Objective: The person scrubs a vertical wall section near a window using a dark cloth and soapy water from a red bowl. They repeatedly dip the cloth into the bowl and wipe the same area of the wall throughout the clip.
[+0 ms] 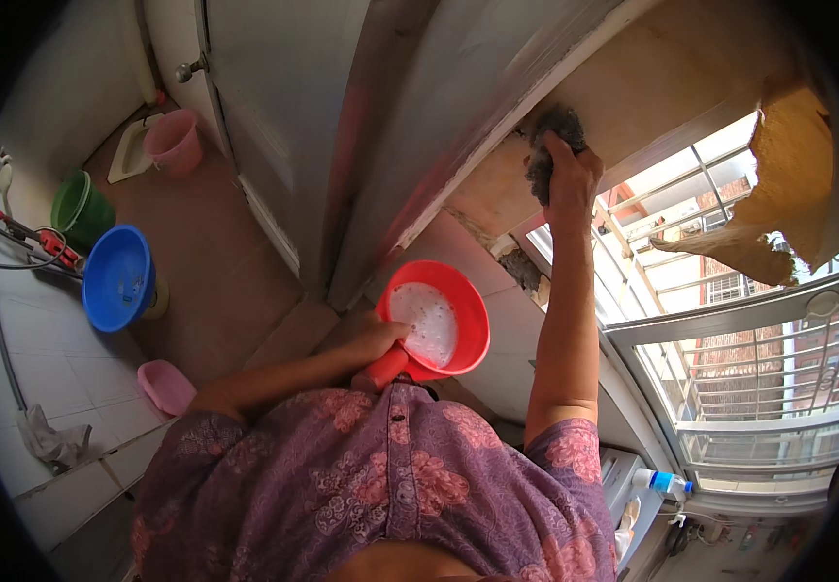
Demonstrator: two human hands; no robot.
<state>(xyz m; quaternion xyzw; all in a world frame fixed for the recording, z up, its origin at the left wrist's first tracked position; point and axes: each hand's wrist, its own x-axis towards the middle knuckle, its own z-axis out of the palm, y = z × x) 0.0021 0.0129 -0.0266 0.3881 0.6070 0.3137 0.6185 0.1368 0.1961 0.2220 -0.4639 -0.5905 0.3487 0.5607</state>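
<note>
My left hand (381, 336) grips a red plastic dipper (472, 309) by its rim near the handle, close to my chest. Foamy whitish liquid (425, 320) lies in the dipper, with bubbles on its surface. Up at the right, my right hand (572, 171) is shut on a dark grey scouring pad (561, 129). The pad is pressed against a brownish, stained wall panel (630, 80) beside a door frame (514, 109). My right arm is stretched out above the dipper. The pad's underside is hidden.
A barred window (747, 356) is at the right, with a torn brown sheet (790, 182) hanging over it. A plastic bottle (670, 482) lies below. Leftward are a metal door (281, 94), a blue basin (117, 280), a green bucket (84, 211) and a pink bucket (175, 142).
</note>
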